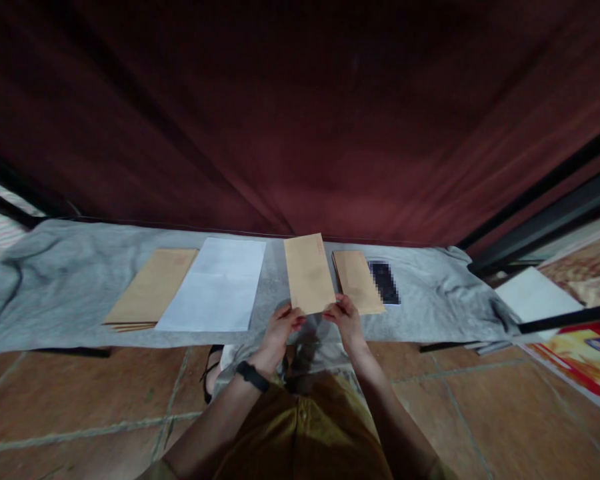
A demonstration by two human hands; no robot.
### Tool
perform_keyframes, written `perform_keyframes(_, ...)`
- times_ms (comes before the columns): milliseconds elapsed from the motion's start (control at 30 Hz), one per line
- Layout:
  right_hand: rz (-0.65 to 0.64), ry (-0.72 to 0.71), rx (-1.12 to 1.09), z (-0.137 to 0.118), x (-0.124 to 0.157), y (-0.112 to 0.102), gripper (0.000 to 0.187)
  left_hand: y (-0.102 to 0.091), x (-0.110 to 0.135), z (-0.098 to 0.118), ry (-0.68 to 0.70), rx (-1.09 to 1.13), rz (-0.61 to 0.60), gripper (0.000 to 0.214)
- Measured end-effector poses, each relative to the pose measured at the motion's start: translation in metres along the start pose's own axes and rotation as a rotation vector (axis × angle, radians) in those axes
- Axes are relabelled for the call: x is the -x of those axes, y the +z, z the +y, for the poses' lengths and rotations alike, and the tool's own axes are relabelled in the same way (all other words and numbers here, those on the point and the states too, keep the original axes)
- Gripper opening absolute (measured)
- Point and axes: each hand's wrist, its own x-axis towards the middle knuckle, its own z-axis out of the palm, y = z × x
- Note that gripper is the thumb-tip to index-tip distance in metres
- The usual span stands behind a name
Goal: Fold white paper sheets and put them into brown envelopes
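Observation:
Both of my hands hold one brown envelope (309,273) by its near short edge, lifted a little over the grey cloth (60,280). My left hand (279,328), with a black band at the wrist, pinches the near left corner. My right hand (347,319) pinches the near right corner. Just right of the held envelope lies a stack of brown envelopes (357,281). A white sheet of paper (219,285) lies to the left, and another pile of brown envelopes (153,288) lies beyond it.
A dark phone (384,281) lies on the cloth beside the right stack. A dark red curtain (300,113) hangs behind the table. White paper (535,295) and coloured printed sheets (585,350) lie at the right. The floor below is brown tile (80,393).

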Motion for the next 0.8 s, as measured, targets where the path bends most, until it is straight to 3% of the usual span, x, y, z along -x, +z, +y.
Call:
perform_keyframes(267, 0.158, -0.075, 0.016, -0.012, -0.012, -0.05, 0.044, 0.052, -0.015, 0.013, 0.066, -0.083, -0.142, 0.02)
perform_keyframes(500, 0.343, -0.151, 0.026, -0.024, -0.029, -0.094, 0.053, 0.104, -0.03, 0.001, 0.08, -0.2, -0.182, 0.009)
perform_keyframes(800, 0.426, -0.138, 0.052, -0.02, -0.039, -0.12, 0.064, 0.134, -0.045, -0.014, 0.086, -0.342, -0.132, 0.03)
